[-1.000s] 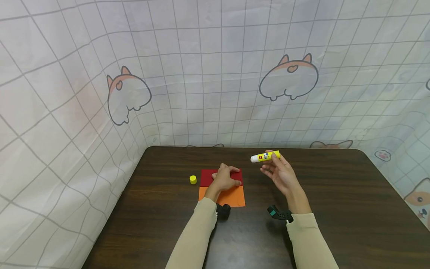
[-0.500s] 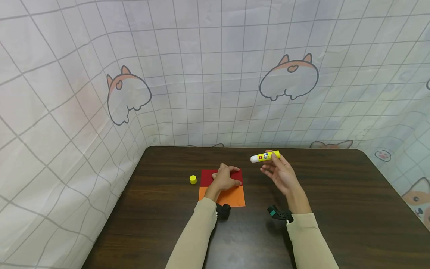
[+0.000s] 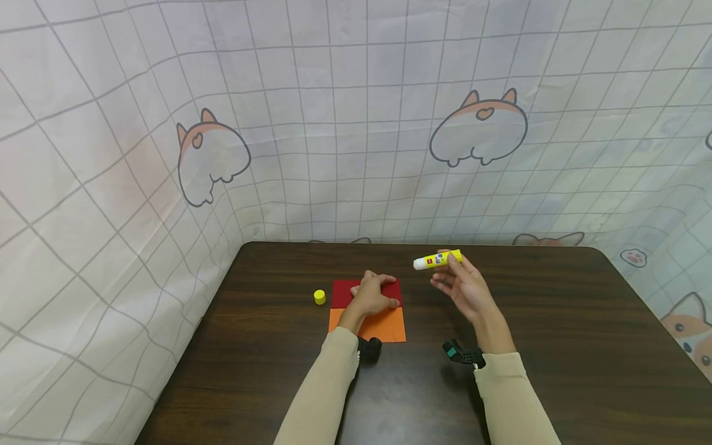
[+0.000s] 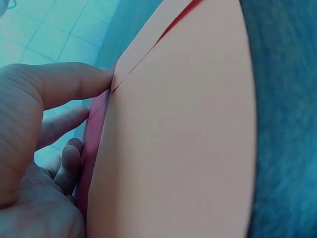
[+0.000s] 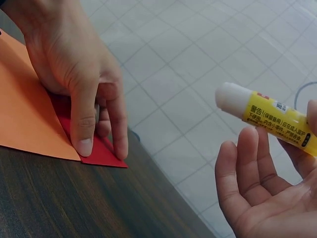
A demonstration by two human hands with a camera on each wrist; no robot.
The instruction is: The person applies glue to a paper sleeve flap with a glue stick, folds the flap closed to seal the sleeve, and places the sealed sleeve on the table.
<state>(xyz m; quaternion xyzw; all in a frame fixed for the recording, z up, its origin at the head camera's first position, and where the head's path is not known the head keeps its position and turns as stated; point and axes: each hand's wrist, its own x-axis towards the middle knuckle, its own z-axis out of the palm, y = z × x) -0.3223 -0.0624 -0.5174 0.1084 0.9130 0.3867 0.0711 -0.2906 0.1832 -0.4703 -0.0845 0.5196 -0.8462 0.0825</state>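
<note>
My right hand (image 3: 464, 287) holds the glue stick (image 3: 436, 260) near its yellow back end, pinched between thumb and fingers, with the other fingers loosely bent and holding nothing. The stick is up off the worktop (image 3: 556, 321), tilted a little, its white end towards my left hand (image 3: 371, 298). That hand is spread rather than closed: my thumb presses where the two papers meet, and a fingertip reaches out onto the red paper (image 3: 343, 293). I have nothing gripped there that I can make out.

The orange paper (image 3: 392, 327) lies on my side of the red one, touching it, and its edge seems to lap over the red. Just left of the papers, apart from them, stands the yellow cap (image 3: 319, 297), off the stick. Beyond the far edge hangs the checked cloth (image 3: 356, 154).

I take this to be the sticking-together step, with me steadying the join while the glue waits in the air. Whether the glue has gone on, I can't tell. The next move seems to call for a firm, flat press along the join, keeping the white end clear of the paper faces.
</note>
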